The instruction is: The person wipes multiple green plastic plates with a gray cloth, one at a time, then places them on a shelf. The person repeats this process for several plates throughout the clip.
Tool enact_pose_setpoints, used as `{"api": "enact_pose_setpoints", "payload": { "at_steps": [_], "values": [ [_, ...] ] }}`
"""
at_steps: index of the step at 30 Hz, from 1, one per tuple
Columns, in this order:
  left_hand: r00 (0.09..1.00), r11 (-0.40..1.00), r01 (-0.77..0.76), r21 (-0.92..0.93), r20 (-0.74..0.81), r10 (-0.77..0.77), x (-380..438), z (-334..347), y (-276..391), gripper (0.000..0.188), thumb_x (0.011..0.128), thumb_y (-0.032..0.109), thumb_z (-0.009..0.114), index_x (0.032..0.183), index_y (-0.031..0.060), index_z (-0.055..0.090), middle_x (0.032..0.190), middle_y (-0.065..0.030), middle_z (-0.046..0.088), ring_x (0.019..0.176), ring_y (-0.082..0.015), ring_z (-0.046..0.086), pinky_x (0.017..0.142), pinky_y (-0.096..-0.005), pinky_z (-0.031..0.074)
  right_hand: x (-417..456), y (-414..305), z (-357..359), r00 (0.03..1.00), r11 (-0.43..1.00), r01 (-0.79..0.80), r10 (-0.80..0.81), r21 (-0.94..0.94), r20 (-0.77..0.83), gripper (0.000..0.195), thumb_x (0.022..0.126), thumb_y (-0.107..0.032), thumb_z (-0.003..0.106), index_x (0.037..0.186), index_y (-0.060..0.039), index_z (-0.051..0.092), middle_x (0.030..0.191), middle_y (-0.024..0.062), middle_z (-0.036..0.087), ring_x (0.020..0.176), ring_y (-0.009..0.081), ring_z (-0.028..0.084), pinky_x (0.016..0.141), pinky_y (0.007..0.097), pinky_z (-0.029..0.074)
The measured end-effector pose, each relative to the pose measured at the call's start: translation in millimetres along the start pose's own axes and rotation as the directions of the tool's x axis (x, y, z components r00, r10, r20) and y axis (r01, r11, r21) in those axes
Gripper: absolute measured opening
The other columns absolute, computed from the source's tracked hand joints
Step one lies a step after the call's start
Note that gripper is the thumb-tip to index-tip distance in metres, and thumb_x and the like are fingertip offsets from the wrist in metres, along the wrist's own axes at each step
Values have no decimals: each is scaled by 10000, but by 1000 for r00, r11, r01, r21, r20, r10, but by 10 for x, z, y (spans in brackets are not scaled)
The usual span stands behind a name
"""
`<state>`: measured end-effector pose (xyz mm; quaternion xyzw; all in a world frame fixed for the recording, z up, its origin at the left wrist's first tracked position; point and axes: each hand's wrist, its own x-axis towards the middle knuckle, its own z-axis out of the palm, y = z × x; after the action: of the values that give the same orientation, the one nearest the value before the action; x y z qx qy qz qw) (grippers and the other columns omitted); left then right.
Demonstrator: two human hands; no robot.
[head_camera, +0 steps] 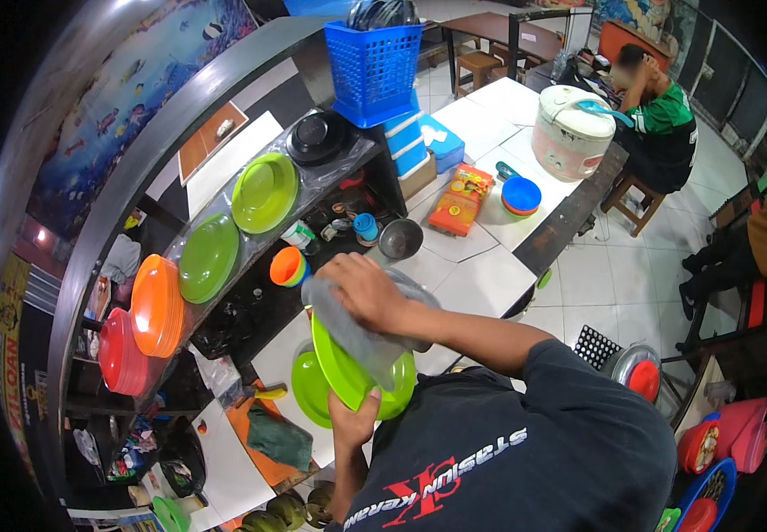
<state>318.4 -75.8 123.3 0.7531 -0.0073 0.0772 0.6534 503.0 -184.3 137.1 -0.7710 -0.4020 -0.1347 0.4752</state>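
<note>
My left hand (355, 415) grips the lower rim of a lime-green plastic plate (333, 366), which is tilted up on its side. In my right hand (363, 292) is a grey cloth (343, 332), pressed over the upper part of the plate and hiding much of it. Another green plate (310, 391) lies on the white tiled counter (277, 359), partly behind the held one. Close to my right hand stand a stack of small plastic cups (288, 267), orange on top, and a dark metal bowl (401, 239).
Stacks of red (123, 352), orange (155, 306) and green plates (209, 258) line a raised shelf. A blue basket (373, 73) stands at its end. Farther along the counter are blue bowls (521, 194) and a rice cooker (571, 133). A person (656, 126) sits beyond it.
</note>
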Motion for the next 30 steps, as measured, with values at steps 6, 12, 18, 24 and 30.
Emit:
{"api": "enact_pose_setpoints", "payload": {
  "at_steps": [6,12,18,24,30],
  "values": [
    [958,837,265,-479,229,-172,368,382,-106,574,735,86,641,1272,-7,459,1142,-115,583,1073,-236,564,939,-365,424,3,285,-545,955,963,268,-264,-13,135,229,835,-303,592,956,-110,563,897,61,583,892,248,571,722,407,430],
    [977,890,181,-419,-30,-213,466,698,-161,619,673,-12,600,1275,-2,453,1146,-116,579,1075,-268,570,955,-399,427,-88,178,-655,913,914,404,-399,-39,89,306,820,-368,614,1017,-138,573,923,60,561,921,252,545,749,410,405],
    [969,848,-28,-530,-221,-107,370,690,-125,506,853,184,540,1303,-13,420,1159,-143,573,1082,-281,569,940,-407,448,-529,514,-504,996,964,15,10,-266,91,697,849,-333,579,1467,-219,279,1455,224,314,1266,454,374,959,546,368],
    [890,845,-71,-530,-415,-186,384,638,-303,661,985,538,234,1363,15,377,1250,-159,546,1149,-283,539,1005,-409,409,-783,209,-135,927,951,229,-148,-207,346,677,881,-373,541,1475,-201,266,1546,180,144,1399,444,162,1057,627,224],
    [929,716,-140,-684,-340,-143,443,112,-333,657,989,532,251,1369,14,388,1342,-146,488,1226,-270,485,1056,-412,361,-811,87,-265,686,921,386,-326,55,650,638,881,-443,518,1448,-214,336,1536,63,250,1425,321,180,1100,574,176]
  ]
}}
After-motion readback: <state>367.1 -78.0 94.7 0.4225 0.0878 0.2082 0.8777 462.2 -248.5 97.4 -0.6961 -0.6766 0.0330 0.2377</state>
